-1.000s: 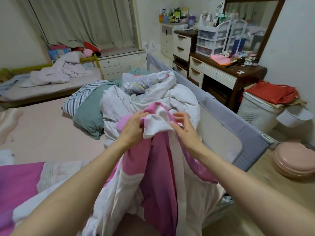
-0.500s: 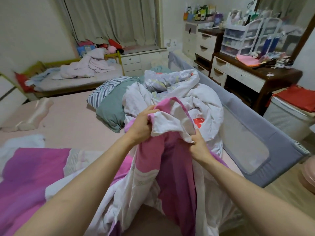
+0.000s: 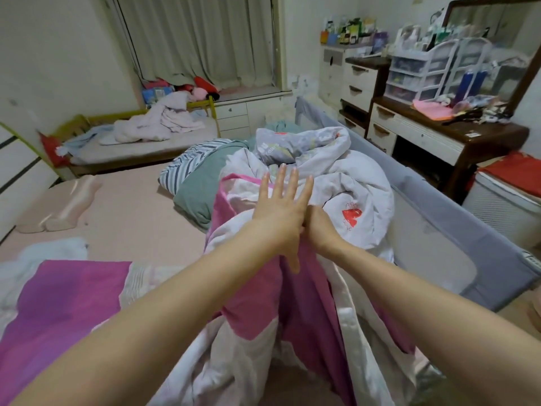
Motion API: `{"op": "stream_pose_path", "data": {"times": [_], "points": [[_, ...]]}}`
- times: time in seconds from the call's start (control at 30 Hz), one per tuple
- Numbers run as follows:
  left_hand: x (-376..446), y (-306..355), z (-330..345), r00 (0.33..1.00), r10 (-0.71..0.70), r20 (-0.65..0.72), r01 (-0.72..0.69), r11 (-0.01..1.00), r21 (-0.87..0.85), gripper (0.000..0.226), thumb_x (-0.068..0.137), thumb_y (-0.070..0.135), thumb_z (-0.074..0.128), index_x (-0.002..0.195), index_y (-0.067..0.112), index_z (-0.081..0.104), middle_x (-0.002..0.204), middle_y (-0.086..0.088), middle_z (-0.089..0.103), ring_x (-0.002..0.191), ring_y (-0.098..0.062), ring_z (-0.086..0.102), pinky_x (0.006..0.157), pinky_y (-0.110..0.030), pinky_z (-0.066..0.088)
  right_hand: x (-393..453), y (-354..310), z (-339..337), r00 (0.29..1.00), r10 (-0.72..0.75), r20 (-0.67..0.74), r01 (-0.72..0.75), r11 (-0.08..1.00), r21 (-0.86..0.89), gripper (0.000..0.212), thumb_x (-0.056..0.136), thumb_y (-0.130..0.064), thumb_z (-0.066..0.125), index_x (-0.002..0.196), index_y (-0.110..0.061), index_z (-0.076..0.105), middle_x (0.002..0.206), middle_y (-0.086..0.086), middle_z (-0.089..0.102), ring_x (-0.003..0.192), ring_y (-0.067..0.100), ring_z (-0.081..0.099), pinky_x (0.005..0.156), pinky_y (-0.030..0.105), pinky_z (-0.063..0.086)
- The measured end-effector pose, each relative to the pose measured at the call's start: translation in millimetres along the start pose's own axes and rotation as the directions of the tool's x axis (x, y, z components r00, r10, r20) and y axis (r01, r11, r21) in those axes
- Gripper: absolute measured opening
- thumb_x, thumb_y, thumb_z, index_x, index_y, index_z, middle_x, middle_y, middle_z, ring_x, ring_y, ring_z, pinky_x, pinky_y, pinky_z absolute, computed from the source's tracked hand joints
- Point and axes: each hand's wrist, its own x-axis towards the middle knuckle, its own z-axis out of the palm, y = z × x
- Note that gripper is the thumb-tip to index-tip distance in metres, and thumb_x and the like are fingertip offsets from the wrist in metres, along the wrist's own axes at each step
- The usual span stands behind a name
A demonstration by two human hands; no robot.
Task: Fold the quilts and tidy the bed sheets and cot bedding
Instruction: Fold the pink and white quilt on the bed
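Note:
A pink and white quilt [image 3: 301, 303] is bunched up in front of me at the near edge of the bed. My left hand [image 3: 282, 209] is spread flat with straight fingers over the top of its raised fold. My right hand [image 3: 317, 227] sits just right of it, fingers tucked into the fabric and gripping the quilt; its fingertips are hidden. Behind lies a crumpled white quilt [image 3: 351, 197] with a red print. The cot [image 3: 140, 148] at the back left carries a rumpled pale blanket [image 3: 164, 121].
A grey bed rail [image 3: 456, 227] runs along the bed's right side. A green pillow [image 3: 199, 189] and a striped pillow [image 3: 187, 165] lie mid-bed, a pink contoured pillow [image 3: 61, 209] at left. A cluttered dresser [image 3: 456, 133] and a white basket [image 3: 503, 206] stand at right.
My left hand has let go of the quilt's top corner and opened flat over the fold. My right hand has stayed low in the fabric. The view has turned a little more left.

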Motion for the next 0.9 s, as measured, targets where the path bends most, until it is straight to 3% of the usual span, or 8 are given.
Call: {"op": "stream_pose_path", "data": {"times": [0.17, 0.27, 0.37, 0.47, 0.6, 0.7, 0.77, 0.9], "points": [[25, -4, 19, 0.99, -0.082, -0.118, 0.086, 0.996, 0.021, 0.073, 0.089, 0.026, 0.054, 0.149, 0.005, 0.016, 0.123, -0.008, 0.062, 0.123, -0.027, 0.052, 0.117, -0.05, 0.001, -12, 11, 14, 0.999, -0.035, 0.0, 0.035, 0.999, 0.002, 0.004, 0.078, 0.005, 0.06, 0.08, 0.005, 0.064, 0.084, 0.015, 0.058, 0.073, 0.026, 0.053, 0.068, 0.04, 0.042], [36, 0, 27, 0.986, -0.005, -0.165, 0.004, 1.0, -0.01, 0.022, 0.087, 0.017, 0.052, 0.108, 0.017, 0.06, 0.108, -0.003, 0.067, 0.103, -0.024, 0.062, 0.093, -0.035, 0.032, -31, 30, 19, 0.997, 0.059, -0.059, -0.059, 0.998, 0.002, 0.007, 0.081, -0.009, 0.064, 0.085, -0.007, 0.07, 0.097, 0.007, 0.057, 0.081, 0.023, 0.058, 0.071, 0.035, 0.046], [47, -7, 29, 0.969, -0.029, -0.247, 0.036, 0.999, 0.024, 0.019, 0.088, 0.015, 0.052, 0.101, 0.02, 0.064, 0.107, -0.001, 0.065, 0.104, -0.026, 0.059, 0.081, -0.035, 0.033, -57, 59, 29, 0.989, 0.133, -0.06, -0.141, 0.977, -0.158, 0.023, 0.076, -0.03, 0.075, 0.092, -0.016, 0.068, 0.118, 0.006, 0.051, 0.107, 0.026, 0.052, 0.091, 0.039, 0.044], [56, -25, 34, 0.937, -0.083, -0.338, 0.093, 0.996, 0.014, 0.022, 0.093, 0.016, 0.046, 0.105, 0.018, 0.065, 0.112, -0.003, 0.058, 0.106, -0.029, 0.055, 0.083, -0.039, 0.036, -80, 96, 46, 0.941, 0.337, 0.018, -0.306, 0.874, -0.377, 0.057, 0.072, -0.055, 0.073, 0.118, -0.024, 0.059, 0.154, 0.013, 0.021, 0.145, 0.027, 0.013, 0.117, 0.046, 0.015], [64, -40, 45, 0.885, -0.16, -0.437, 0.152, 0.987, -0.053, 0.023, 0.093, 0.021, 0.043, 0.101, 0.017, 0.064, 0.112, -0.008, 0.052, 0.104, -0.029, 0.049, 0.074, -0.037, 0.027, -85, 126, 72, 0.823, 0.567, 0.045, -0.477, 0.73, -0.489, 0.072, 0.068, -0.065, 0.071, 0.128, -0.029, 0.054, 0.16, 0.013, -0.013, 0.146, 0.03, -0.019, 0.115, 0.049, -0.01], [66, -51, 61, 0.866, -0.179, -0.468, 0.172, 0.983, -0.058, 0.022, 0.091, 0.022, 0.044, 0.098, 0.017, 0.064, 0.112, -0.009, 0.051, 0.104, -0.029, 0.047, 0.072, -0.037, 0.025, -82, 137, 88, 0.805, 0.592, 0.044, -0.505, 0.722, -0.474, 0.035, 0.081, -0.03, 0.068, 0.114, -0.018, 0.065, 0.147, 0.016, 0.032, 0.143, 0.034, 0.021, 0.117, 0.048, 0.009], [65, -60, 75, 0.882, -0.207, -0.424, 0.2, 0.978, -0.061, 0.022, 0.091, 0.018, 0.044, 0.101, 0.016, 0.063, 0.116, -0.009, 0.052, 0.107, -0.029, 0.047, 0.078, -0.039, 0.03, -77, 142, 83, 0.821, 0.57, -0.041, -0.551, 0.772, -0.316, 0.025, 0.079, -0.002, 0.055, 0.101, -0.005, 0.068, 0.111, 0.016, 0.055, 0.111, 0.037, 0.055, 0.094, 0.039, 0.039], [56, -56, 96, 0.928, -0.232, -0.291, 0.234, 0.972, -0.029, 0.024, 0.093, 0.011, 0.041, 0.112, 0.015, 0.054, 0.111, -0.005, 0.062, 0.106, -0.028, 0.055, 0.101, -0.048, 0.029, -49, 148, 33, 0.866, 0.465, -0.184, -0.497, 0.841, -0.215, 0.023, 0.074, 0.009, 0.047, 0.082, 0.001, 0.068, 0.086, 0.019, 0.056, 0.082, 0.039, 0.059, 0.066, 0.036, 0.039]]}}
